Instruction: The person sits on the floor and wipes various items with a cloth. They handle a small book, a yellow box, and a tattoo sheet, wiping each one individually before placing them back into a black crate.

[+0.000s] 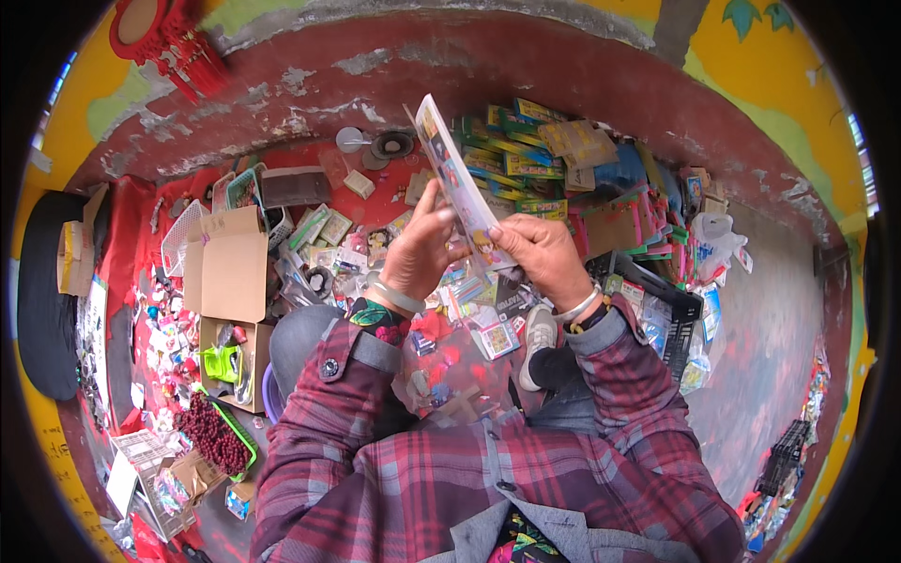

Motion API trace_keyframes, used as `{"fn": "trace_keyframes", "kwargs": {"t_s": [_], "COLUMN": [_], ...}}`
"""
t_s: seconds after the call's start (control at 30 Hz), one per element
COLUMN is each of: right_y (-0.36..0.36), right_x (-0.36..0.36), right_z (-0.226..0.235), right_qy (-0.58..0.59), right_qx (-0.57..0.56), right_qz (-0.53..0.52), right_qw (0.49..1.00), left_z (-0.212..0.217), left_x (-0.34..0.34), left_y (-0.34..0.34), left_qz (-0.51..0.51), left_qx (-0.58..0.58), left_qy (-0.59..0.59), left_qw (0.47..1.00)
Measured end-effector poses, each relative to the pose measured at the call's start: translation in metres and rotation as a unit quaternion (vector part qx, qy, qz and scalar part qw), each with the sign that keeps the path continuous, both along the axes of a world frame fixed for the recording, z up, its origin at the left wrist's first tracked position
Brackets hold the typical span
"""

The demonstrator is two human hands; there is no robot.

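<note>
A thin booklet [449, 171] with a colourful printed cover stands tilted in front of me, its pages edge-on. My right hand [546, 258] pinches its lower right edge between thumb and fingers. On the booklet's other side, my left hand [418, 251] is curled against it, some fingertips hidden behind the pages. Both wrists wear a pale bangle. Below the hands, small packets and a clear-wrapped pack of printed cards [497, 340] lie on the red ground cloth.
Stacked yellow-green boxes [526, 155] lie by the far wall. A black plastic crate [678, 328] stands right of my leg. To the left are an open cardboard box [228, 267], a white basket [183, 239] and a green tray of dark red beads [214, 433].
</note>
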State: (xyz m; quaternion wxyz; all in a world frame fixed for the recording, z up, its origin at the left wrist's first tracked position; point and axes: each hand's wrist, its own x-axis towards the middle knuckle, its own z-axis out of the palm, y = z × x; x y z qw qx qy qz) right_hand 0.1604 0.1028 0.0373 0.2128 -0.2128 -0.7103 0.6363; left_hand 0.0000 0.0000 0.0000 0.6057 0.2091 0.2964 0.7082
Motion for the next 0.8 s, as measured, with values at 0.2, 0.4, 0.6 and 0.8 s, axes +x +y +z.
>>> {"fn": "trace_keyframes", "kwargs": {"t_s": [0.2, 0.4, 0.6, 0.8], "right_y": [-0.002, -0.004, 0.022, 0.062], "right_x": [-0.003, -0.004, 0.004, 0.025], "right_z": [0.003, -0.014, -0.017, -0.017], "right_qy": [0.018, -0.003, 0.017, 0.01], "right_qx": [0.088, -0.027, -0.311, -0.339], "right_qz": [-0.012, 0.019, -0.002, -0.001], "right_qw": [0.996, 0.999, 0.95, 0.941], "left_z": [0.007, -0.004, 0.007, 0.02], "left_x": [-0.001, -0.003, -0.007, -0.037], "left_y": [0.003, 0.002, 0.003, -0.009], "left_qz": [0.037, 0.057, 0.189, 0.23], "left_qx": [-0.003, 0.015, -0.032, -0.091], "left_qy": [-0.073, -0.064, -0.105, -0.035], "left_qw": [0.997, 0.996, 0.976, 0.968]}}
